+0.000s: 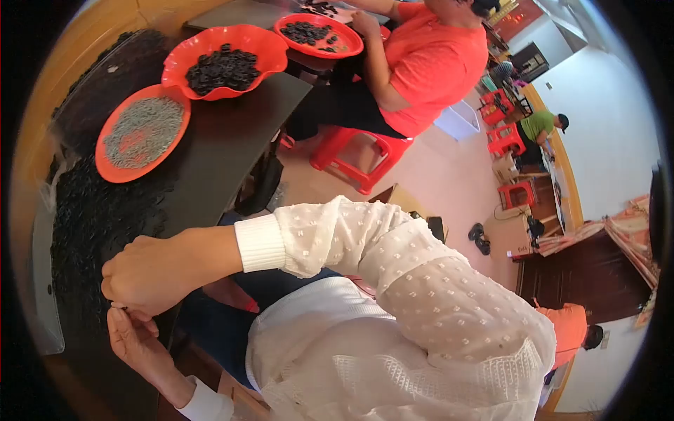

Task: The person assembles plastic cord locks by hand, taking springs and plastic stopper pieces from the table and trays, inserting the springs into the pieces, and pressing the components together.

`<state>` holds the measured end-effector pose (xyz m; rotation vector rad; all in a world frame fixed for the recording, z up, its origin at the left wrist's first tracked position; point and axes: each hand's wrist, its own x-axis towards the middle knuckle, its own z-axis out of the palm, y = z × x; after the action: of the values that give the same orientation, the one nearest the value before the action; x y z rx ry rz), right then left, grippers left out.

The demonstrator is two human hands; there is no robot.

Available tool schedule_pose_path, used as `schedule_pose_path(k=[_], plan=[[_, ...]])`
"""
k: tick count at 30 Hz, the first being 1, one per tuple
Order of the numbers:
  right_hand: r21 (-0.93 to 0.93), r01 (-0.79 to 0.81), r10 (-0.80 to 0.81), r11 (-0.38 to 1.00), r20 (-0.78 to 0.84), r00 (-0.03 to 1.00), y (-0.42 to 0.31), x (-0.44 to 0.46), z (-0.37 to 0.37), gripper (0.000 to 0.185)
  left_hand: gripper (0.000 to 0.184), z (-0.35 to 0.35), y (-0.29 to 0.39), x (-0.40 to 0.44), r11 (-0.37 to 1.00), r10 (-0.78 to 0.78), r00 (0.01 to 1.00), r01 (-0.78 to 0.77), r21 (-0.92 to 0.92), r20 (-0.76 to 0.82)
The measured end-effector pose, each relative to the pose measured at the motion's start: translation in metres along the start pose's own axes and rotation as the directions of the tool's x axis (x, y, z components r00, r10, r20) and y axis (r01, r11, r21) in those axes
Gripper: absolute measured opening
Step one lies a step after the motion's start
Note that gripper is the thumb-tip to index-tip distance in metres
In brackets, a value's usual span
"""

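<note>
Over the table (225, 140), we note two hands close together, fingertips meeting. Right hand (151, 274): curled inward, back toward us; whether it grips anything, we cannot tell. Left hand (137, 351): fingertips drawn up against those of the right; we see a dark speck (121, 306) there, too small to identify, so its grip too we cannot tell. Dark pieces (81, 238) lie loose across the table, just beside the hands. Toward the table's right end we record a plate (123, 175) of grey pieces (144, 130), then a bowl (272, 50) heaped with more dark pieces. Beyond that end of the table, a person (435, 77) sits on a stool (361, 154).
</note>
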<state>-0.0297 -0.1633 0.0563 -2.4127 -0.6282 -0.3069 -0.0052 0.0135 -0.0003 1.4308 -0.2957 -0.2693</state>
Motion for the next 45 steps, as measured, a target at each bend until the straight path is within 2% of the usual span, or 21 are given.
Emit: schedule_pose_path(k=[3,6,9,10,13,15,16,17,18,19,20,21,22,24,27,28,31,35,36,40,45], plan=[[0.067,-0.037,0.036,0.997,0.009,0.999,-0.004,-0.006,-0.004,0.022,0.024,0.004,0.002,-0.004,0.997,-0.033,0.999,0.036,-0.075,0.033],[0.153,-0.098,0.091,0.983,0.056,0.994,0.001,-0.006,-0.001,0.02,0.027,0.015,0.005,-0.013,0.997,-0.012,0.998,0.018,0.082,-0.067],[0.24,-0.098,0.088,0.966,0.051,0.995,0.005,-0.007,0.004,0.021,0.028,0.009,0.002,-0.017,0.992,-0.01,0.998,0.018,0.128,-0.06],[0.268,-0.084,0.077,0.96,0.037,0.996,0.006,-0.008,0.005,0.021,0.028,0.009,0.003,-0.018,0.994,-0.028,0.997,0.035,0.101,-0.073],[0.116,0.104,-0.096,0.988,-0.075,0.993,0.001,-0.022,0.004,0.021,0.027,0.012,0.005,-0.018,0.999,-0.04,0.997,0.041,0.011,-0.066],[0.052,0.13,-0.13,0.99,-0.016,0.991,0.003,-0.023,0.002,0.02,0.026,0.02,0.011,-0.017,0.999,0.023,0.998,-0.025,-0.026,-0.05],[0.041,0.167,-0.168,0.985,0.014,0.986,0.005,-0.02,0.003,0.019,0.026,0.021,0.007,-0.014,0.992,-0.058,0.994,0.047,-0.121,-0.096],[0.016,0.187,-0.187,0.982,0.029,0.982,0.008,-0.02,0.004,0.018,0.026,0.012,0.004,-0.012,0.99,-0.038,0.998,0.044,-0.135,0.047],[0.005,0.213,-0.213,0.977,0.046,0.976,0.009,-0.022,0.003,0.017,0.026,0.015,0.001,-0.013,0.985,-0.079,0.997,0.075,-0.158,-0.023],[0.135,0.064,-0.073,0.989,0.062,0.995,0.009,-0.025,0.0,0.019,0.026,0.011,0.002,-0.015,0.962,-0.146,0.989,0.142,-0.231,0.0],[0.075,0.179,-0.18,0.981,0.02,0.983,0.015,-0.027,-0.001,0.021,0.027,0.012,0.006,-0.016,0.961,-0.178,0.984,0.18,-0.211,0.028],[0.119,0.114,-0.105,0.986,-0.077,0.991,0.022,-0.033,0.005,0.023,0.027,0.013,0.013,-0.019,0.961,-0.237,0.971,0.229,-0.156,-0.032],[0.177,0.087,-0.068,0.98,-0.112,0.991,0.029,-0.032,0.007,0.021,0.027,0.01,0.014,-0.02,0.959,-0.218,0.976,0.216,-0.185,0.009],[0.226,0.008,0.009,0.974,-0.074,0.997,0.039,-0.026,0.006,0.014,0.027,-0.001,0.007,-0.019,0.964,-0.198,0.979,0.204,-0.17,0.047],[0.273,-0.022,0.026,0.962,-0.011,1.0,0.025,-0.021,0.004,0.014,0.026,-0.004,0.006,-0.023,0.964,-0.166,0.984,0.177,-0.197,0.072],[0.29,0.052,-0.041,0.956,-0.042,0.998,0.022,-0.018,0.008,0.014,0.025,-0.003,0.006,-0.024,0.962,-0.168,0.983,0.181,-0.205,0.078],[0.273,0.083,-0.087,0.959,0.005,0.996,0.009,-0.011,0.021,0.014,0.023,-0.005,0.006,-0.025,0.968,-0.189,0.98,0.198,-0.155,0.067],[0.106,0.093,-0.103,0.99,0.094,0.99,0.004,-0.013,0.022,0.018,0.021,-0.01,0.008,-0.026,0.988,-0.145,0.981,0.151,-0.033,0.13],[0.094,0.099,-0.107,0.991,0.078,0.991,0.002,-0.014,0.024,0.019,0.019,-0.01,0.013,-0.027,0.985,-0.172,0.978,0.171,0.022,0.121],[0.098,0.087,-0.093,0.991,0.057,0.994,0.001,-0.014,0.029,0.019,0.022,-0.012,0.006,-0.029,0.995,-0.066,0.984,0.053,0.083,0.163],[0.099,0.078,-0.083,0.992,0.047,0.995,0.005,-0.005,0.024,0.016,0.012,-0.01,0.008,-0.027,0.995,-0.085,0.988,0.078,0.06,0.128]])
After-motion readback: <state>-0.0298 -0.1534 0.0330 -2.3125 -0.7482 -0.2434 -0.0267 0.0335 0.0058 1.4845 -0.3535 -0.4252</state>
